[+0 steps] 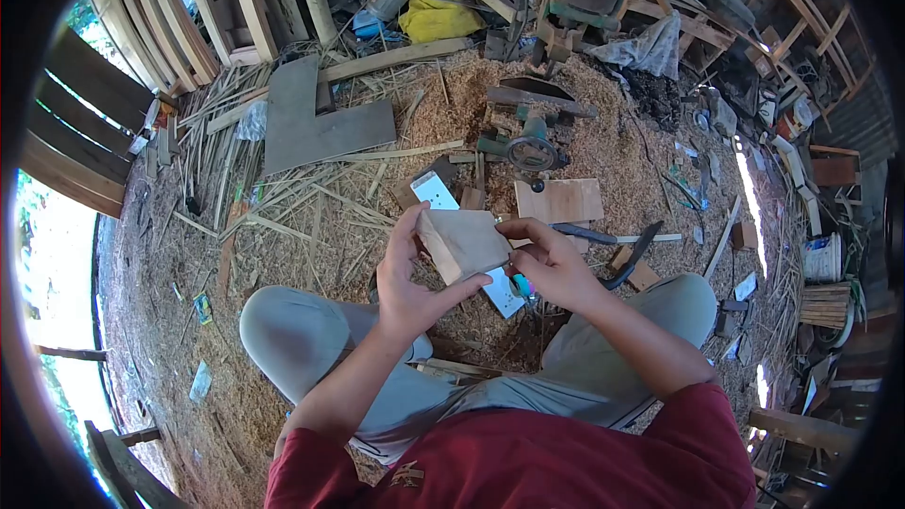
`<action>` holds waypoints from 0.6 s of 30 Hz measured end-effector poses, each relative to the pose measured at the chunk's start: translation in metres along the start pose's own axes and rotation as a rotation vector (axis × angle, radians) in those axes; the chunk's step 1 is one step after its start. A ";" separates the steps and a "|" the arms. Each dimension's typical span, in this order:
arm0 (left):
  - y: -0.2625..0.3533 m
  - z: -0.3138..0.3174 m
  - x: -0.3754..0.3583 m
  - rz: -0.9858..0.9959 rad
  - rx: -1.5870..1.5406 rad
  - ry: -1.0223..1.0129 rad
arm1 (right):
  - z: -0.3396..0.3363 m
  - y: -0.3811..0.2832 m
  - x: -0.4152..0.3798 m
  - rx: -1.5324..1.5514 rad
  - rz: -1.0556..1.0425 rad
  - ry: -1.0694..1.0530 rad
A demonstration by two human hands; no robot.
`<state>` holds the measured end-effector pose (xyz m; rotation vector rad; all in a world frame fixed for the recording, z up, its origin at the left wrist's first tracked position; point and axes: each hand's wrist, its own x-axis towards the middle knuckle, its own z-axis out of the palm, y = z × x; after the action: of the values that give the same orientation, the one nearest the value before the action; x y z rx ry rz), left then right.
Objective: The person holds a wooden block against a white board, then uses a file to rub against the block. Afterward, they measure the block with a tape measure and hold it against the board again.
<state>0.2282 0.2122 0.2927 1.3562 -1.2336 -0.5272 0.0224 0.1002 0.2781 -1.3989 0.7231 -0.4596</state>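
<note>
A pale wooden block with slanted sides is held up in front of my lap. My left hand grips its left side, with the thumb along the lower edge and fingers at the upper corner. At the block's right edge, my right hand is closed, its fingertips pinching there; whether something small is between them I cannot make out. Beneath the block lies a white strip with holes, partly covered. A small teal object shows just below my right fingers.
Right of my hands lie a dark curved tool, a dark-handled tool and a flat wooden board. Ahead, a green machine with a handwheel stands among wood shavings. A grey L-shaped sheet rests on scattered sticks.
</note>
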 end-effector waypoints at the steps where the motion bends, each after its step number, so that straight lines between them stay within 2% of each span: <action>1: -0.001 -0.001 0.001 0.024 0.057 0.013 | -0.001 -0.004 -0.001 0.000 0.007 0.005; 3: -0.002 -0.006 0.002 0.072 0.173 0.041 | -0.003 -0.006 0.000 0.003 -0.001 -0.007; 5: -0.012 -0.010 0.005 0.129 0.144 0.074 | -0.005 -0.004 0.001 0.011 -0.028 -0.043; 6: -0.016 -0.013 0.006 0.156 0.133 0.093 | -0.004 -0.011 -0.001 -0.089 -0.033 -0.052; 9: -0.013 -0.007 0.006 -0.096 -0.383 0.126 | -0.001 -0.028 -0.003 -0.368 -0.100 -0.123; 11: -0.009 -0.011 0.011 -0.186 -0.457 0.082 | -0.005 -0.019 0.002 -0.517 -0.223 -0.212; 14: 0.016 -0.015 0.038 -0.206 -0.486 0.078 | -0.001 -0.015 0.005 -0.314 -0.221 -0.140; 16: 0.036 -0.016 0.063 -0.248 -0.543 0.124 | -0.007 -0.010 0.012 -0.171 -0.210 -0.167; 18: 0.030 -0.026 0.089 -0.411 -0.468 -0.056 | -0.008 -0.008 0.023 -0.032 -0.277 -0.189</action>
<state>0.2712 0.1523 0.3571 1.1915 -0.8006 -1.0762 0.0342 0.0778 0.2817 -1.5568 0.3856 -0.5246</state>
